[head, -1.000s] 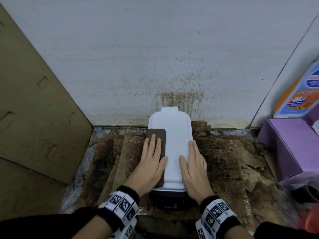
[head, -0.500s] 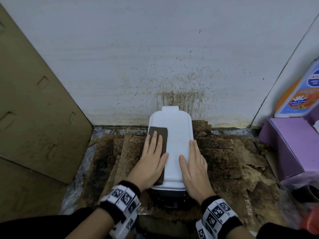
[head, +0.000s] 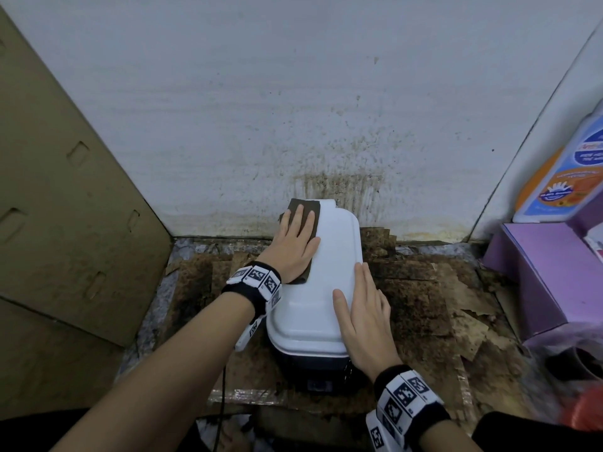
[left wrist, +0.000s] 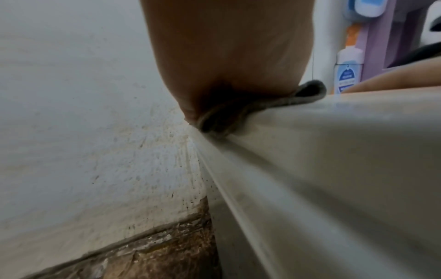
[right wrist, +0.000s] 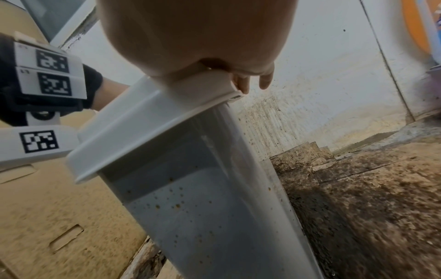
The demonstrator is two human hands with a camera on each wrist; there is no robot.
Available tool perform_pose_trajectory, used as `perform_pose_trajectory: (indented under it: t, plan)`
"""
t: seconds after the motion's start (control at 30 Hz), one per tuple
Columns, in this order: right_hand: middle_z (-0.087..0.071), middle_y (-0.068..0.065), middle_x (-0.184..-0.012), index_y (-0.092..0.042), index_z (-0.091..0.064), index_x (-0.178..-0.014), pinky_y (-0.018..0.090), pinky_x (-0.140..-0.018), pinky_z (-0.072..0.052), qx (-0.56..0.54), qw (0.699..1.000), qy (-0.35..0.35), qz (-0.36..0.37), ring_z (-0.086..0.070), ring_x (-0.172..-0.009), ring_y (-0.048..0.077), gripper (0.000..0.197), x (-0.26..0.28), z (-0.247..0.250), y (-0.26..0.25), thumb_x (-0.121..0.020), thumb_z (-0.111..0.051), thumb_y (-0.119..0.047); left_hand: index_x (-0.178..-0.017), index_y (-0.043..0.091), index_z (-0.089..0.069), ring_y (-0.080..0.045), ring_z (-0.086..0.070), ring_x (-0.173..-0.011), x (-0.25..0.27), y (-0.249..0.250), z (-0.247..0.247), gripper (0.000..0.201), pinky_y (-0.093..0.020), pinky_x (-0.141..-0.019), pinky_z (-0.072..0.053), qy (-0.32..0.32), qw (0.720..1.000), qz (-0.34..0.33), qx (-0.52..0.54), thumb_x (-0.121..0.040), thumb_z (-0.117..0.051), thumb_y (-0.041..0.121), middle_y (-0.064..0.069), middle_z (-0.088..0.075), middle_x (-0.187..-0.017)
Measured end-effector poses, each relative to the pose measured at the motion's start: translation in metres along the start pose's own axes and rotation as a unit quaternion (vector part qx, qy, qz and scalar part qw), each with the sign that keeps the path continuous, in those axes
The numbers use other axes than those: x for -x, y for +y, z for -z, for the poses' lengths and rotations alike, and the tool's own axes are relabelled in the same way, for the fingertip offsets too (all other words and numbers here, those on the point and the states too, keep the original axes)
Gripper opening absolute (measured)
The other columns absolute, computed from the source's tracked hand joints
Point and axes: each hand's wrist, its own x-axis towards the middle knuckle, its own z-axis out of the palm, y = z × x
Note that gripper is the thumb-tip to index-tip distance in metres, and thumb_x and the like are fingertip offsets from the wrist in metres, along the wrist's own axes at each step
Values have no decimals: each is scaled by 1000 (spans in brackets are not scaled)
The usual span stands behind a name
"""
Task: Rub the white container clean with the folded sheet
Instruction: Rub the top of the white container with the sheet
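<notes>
A white container with a rounded white lid stands against the stained back wall, on soiled brown paper. A dark brown folded sheet lies along the lid's far left part. My left hand presses flat on the sheet with straight fingers; in the left wrist view the sheet bulges from under the palm at the container's edge. My right hand rests flat on the lid's near right side, fingers straight. In the right wrist view the lid shows above a speckled side wall.
A cardboard panel leans on the left. A purple box with an orange and white bottle behind it stands on the right. Stained, torn paper covers the floor around the container.
My left hand has slid the folded sheet away from me along the lid, up to its far left corner. The right hand has stayed on the lid's near right side.
</notes>
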Motion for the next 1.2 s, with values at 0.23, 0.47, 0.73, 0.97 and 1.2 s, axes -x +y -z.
perform_pose_trajectory:
  t: [0.23,0.47,0.73,0.97,1.2]
  plan:
    - [8,-10,-169,-25,8,-160,33,-123,2,4,1000,5,2,6,-153,2,80,1,-1,2,-92,-3,-66,-163,9,-10,-30,3,-158,12,14,-8,80,-42,-127,5,93,995,34,24,-97,-7,54,-13,-1,-171]
    - [8,-6,-169,-22,6,-160,34,-123,2,2,1000,-6,3,8,-153,3,71,3,1,0,-102,-13,-58,-163,13,3,-21,24,-153,60,31,-23,63,-38,-126,9,91,992,41,83,-112,-26,36,-2,22,-167]
    - [7,-8,-169,-24,7,-160,41,-126,-3,-17,1000,9,3,4,-153,3,81,3,-3,3,-93,-4,-67,-163,22,7,-12,30,-152,112,48,-52,63,-30,-125,11,121,986,48,100,-111,-21,43,6,27,-166]
    - [8,-8,-169,-22,7,-161,40,-126,-3,-26,1000,11,9,7,-153,1,81,3,-3,4,-94,-5,-66,-161,24,10,-11,31,-151,128,56,-66,59,-33,-126,10,148,984,52,79,-111,-19,38,6,26,-166]
    - [7,-7,-169,-25,7,-159,35,-126,-2,-29,1000,8,10,4,-154,6,71,3,-1,1,-102,-12,-62,-161,26,10,-5,37,-147,108,48,-46,59,-26,-122,14,104,987,54,112,-112,-20,39,11,32,-162]
